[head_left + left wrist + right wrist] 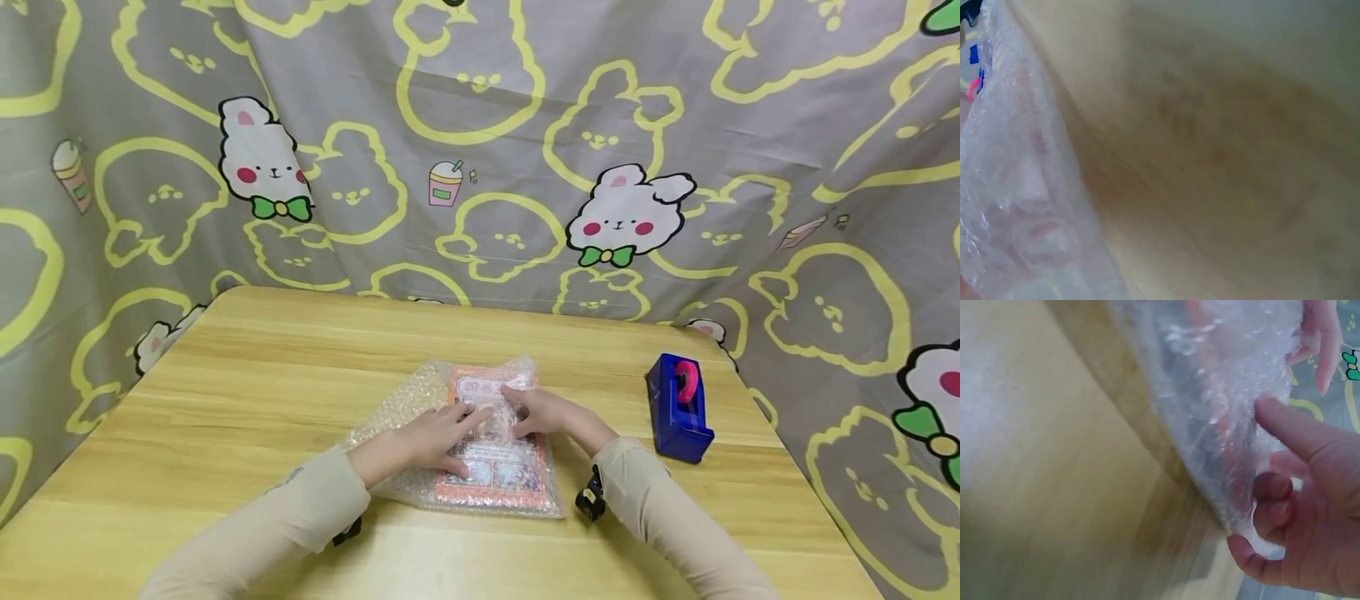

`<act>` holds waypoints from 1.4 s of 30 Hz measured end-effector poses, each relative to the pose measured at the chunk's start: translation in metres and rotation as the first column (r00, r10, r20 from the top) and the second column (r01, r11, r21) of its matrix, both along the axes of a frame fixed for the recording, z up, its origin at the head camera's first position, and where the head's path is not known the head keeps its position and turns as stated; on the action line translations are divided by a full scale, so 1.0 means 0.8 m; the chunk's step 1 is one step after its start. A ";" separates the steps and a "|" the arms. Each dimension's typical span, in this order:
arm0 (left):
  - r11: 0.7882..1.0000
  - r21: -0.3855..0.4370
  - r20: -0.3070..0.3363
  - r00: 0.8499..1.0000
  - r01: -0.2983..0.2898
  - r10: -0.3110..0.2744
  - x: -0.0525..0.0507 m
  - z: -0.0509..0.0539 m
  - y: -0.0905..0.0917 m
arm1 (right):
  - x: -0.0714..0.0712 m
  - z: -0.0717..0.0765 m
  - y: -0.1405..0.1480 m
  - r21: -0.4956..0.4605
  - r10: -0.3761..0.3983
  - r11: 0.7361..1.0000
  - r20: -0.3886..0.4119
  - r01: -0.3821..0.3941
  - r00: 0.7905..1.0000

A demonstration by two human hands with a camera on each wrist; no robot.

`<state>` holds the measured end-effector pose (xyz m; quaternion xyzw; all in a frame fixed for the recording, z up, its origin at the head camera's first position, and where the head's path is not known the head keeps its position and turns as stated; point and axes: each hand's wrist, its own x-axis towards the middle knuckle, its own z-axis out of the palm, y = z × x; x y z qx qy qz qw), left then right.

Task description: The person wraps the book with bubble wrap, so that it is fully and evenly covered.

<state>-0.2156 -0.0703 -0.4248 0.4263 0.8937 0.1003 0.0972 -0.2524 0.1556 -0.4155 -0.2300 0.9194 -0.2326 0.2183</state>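
Observation:
A flat printed item with an orange border [491, 500] lies inside a sheet of clear bubble wrap [408, 396] on the wooden table. What kind of printed item it is cannot be told through the plastic. My left hand [431, 437] rests on top of the wrapped item with its fingers spread. From the right, my right hand [551, 411] touches the upper part of the same package. In the right wrist view, the fingers of that hand [1322, 506] are partly bent against the wrap, and no pinch on it shows. The left wrist view shows the wrap's edge [1054, 187].
A blue tape dispenser [678, 408] with a pink-cored roll stands on the table [247, 400] to the right of my right forearm. A grey patterned curtain [510, 150] hangs behind the table and along its sides.

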 end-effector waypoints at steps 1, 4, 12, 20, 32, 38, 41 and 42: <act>1.000 -0.008 -0.006 1.000 0.003 -0.003 -0.001 0.000 0.001 | 0.000 0.001 -0.001 0.024 -0.004 1.000 -0.022 0.004 1.000; 0.999 -0.029 -0.032 0.999 0.014 -0.015 -0.005 0.000 0.003 | 0.000 0.001 -0.002 0.071 -0.007 0.997 -0.119 0.016 0.993; 0.999 -0.034 0.045 0.999 -0.010 0.011 -0.008 0.002 0.004 | 0.003 -0.007 0.008 0.025 0.087 0.996 -0.209 -0.084 0.974; 0.995 -0.084 0.127 0.990 -0.046 0.056 -0.009 0.006 0.006 | -0.012 -0.005 0.014 0.028 0.122 0.992 -0.130 -0.120 0.984; 0.991 -0.106 0.146 0.985 -0.082 0.097 -0.007 0.005 0.008 | 0.011 -0.014 0.017 0.100 0.143 0.986 -0.063 -0.137 0.988; 0.991 -0.111 0.134 0.987 -0.071 0.086 -0.008 0.005 0.010 | 0.018 -0.017 0.014 0.143 0.163 0.978 -0.077 -0.151 0.984; 0.990 -0.119 0.145 0.985 -0.075 0.092 -0.008 0.006 0.009 | 0.017 -0.019 0.011 0.143 0.182 0.975 -0.095 -0.168 0.979; 0.990 -0.120 0.149 0.984 -0.078 0.095 -0.008 0.007 0.008 | 0.017 -0.020 0.010 0.147 0.187 0.974 -0.100 -0.172 0.977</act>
